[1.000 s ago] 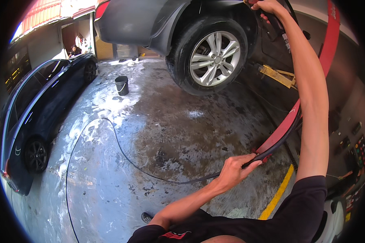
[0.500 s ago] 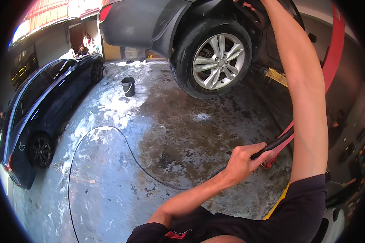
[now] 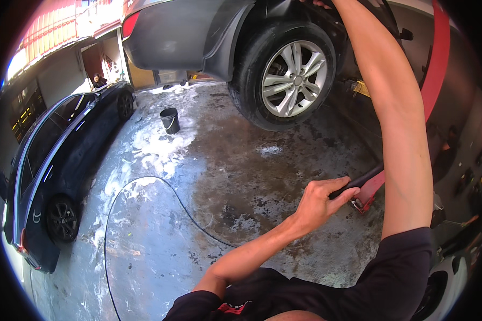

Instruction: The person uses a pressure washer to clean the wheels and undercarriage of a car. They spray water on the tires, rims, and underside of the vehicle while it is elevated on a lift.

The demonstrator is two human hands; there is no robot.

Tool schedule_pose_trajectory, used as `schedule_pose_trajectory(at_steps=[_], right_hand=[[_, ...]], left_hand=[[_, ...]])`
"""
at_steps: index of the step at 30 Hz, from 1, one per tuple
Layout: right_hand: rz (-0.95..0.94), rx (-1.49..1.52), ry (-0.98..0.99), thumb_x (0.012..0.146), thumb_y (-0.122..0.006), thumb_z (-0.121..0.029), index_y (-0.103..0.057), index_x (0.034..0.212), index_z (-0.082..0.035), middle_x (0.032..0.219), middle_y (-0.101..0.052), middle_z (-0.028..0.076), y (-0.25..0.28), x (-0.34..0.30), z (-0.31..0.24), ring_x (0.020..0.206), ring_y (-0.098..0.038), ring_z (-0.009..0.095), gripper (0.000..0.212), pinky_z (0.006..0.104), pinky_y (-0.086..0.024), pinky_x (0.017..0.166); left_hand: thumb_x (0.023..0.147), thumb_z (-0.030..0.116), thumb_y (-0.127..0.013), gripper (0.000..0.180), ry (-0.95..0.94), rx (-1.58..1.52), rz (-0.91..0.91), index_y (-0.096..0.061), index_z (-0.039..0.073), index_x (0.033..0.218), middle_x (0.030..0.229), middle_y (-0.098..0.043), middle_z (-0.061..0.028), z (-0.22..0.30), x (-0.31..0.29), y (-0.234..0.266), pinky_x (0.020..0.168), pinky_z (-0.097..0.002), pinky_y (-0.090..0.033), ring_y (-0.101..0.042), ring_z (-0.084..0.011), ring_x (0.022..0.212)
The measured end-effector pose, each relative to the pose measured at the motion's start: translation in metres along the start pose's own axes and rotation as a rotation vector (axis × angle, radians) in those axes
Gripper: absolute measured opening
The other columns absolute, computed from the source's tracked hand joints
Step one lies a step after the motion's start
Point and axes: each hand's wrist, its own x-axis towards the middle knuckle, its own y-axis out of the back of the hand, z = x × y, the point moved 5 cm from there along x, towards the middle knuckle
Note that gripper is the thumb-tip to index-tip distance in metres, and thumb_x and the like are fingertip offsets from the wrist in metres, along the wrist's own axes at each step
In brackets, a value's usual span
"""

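A foam-streaked floor [image 3: 241, 176] lies beneath a raised grey car [image 3: 182, 40]. The upper edge crops the right hand [image 3: 319, 3]; its grip cannot be told. A black bucket [image 3: 172, 127] stands upright, contents indistinct. The left hand [image 3: 322, 200] closes around a black hose [image 3: 367, 177], which loops thinly across the floor, partly hidden by the left forearm [image 3: 257, 247].

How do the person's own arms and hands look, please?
Both arms are bare below short black sleeves. The shirt has a red marking. The left hand shows no glove or watch; the right hand is mostly out of view.
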Motion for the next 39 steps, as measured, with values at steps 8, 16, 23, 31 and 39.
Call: schedule_pose_trajectory(at_steps=[8, 16, 23, 31, 39], right_hand=[[-0.088, 0.081, 0.110, 0.080, -0.074, -0.015, -0.078, 0.104, -0.021, 0.068, -0.065, 0.006, -0.034, 0.030, -0.004, 0.058, -0.061, 0.019, 0.025, 0.0374, -0.050, 0.054], [0.008, 0.044, 0.111, 0.078, -0.074, -0.017, -0.077, 0.089, -0.015, 0.069, -0.067, 0.005, -0.051, 0.054, 0.038, 0.059, -0.062, 0.018, 0.011, 0.0367, -0.050, 0.054], [0.071, 0.101, 0.180, 0.079, -0.076, -0.021, -0.074, 0.079, -0.003, 0.067, -0.068, 0.007, -0.045, 0.092, 0.093, 0.057, -0.063, 0.019, 0.018, 0.0365, -0.050, 0.053], [0.036, 0.240, 0.271, 0.079, -0.077, -0.018, -0.074, 0.077, 0.002, 0.067, -0.070, 0.010, -0.064, 0.090, 0.108, 0.057, -0.066, 0.020, 0.020, 0.0372, -0.053, 0.053], [-0.095, 0.227, 0.381, 0.079, -0.079, -0.019, -0.072, 0.072, 0.001, 0.064, -0.068, 0.009, -0.104, 0.069, 0.083, 0.053, -0.064, 0.019, 0.022, 0.0345, -0.051, 0.049]], left_hand=[[0.089, 0.019, -0.082, 0.035, -0.041, 0.038, 0.035, -0.074, -0.009, 0.107, 0.095, -0.076, -0.0228, -0.029, 0.019, 0.013, 0.064, -0.0322, -0.057, -0.074, -0.0211, 0.072], [0.089, 0.021, -0.082, 0.037, 0.015, 0.101, 0.034, -0.074, -0.010, 0.108, 0.098, -0.076, -0.0242, -0.089, 0.057, -0.024, 0.068, -0.0333, -0.058, -0.076, -0.0251, 0.078], [0.090, 0.023, -0.081, 0.038, 0.026, 0.108, 0.027, -0.074, -0.010, 0.107, 0.100, -0.076, -0.0247, -0.138, 0.101, -0.081, 0.072, -0.0348, -0.060, -0.077, -0.0299, 0.084], [0.090, 0.025, -0.081, 0.040, 0.080, 0.172, 0.055, -0.074, -0.009, 0.107, 0.099, -0.076, -0.0235, -0.180, 0.121, -0.111, 0.072, -0.0349, -0.060, -0.077, -0.0305, 0.081], [0.091, 0.027, -0.080, 0.040, 0.142, 0.209, 0.081, -0.074, -0.010, 0.106, 0.096, -0.076, -0.0241, -0.193, 0.117, -0.104, 0.069, -0.0360, -0.058, -0.076, -0.0293, 0.077]])
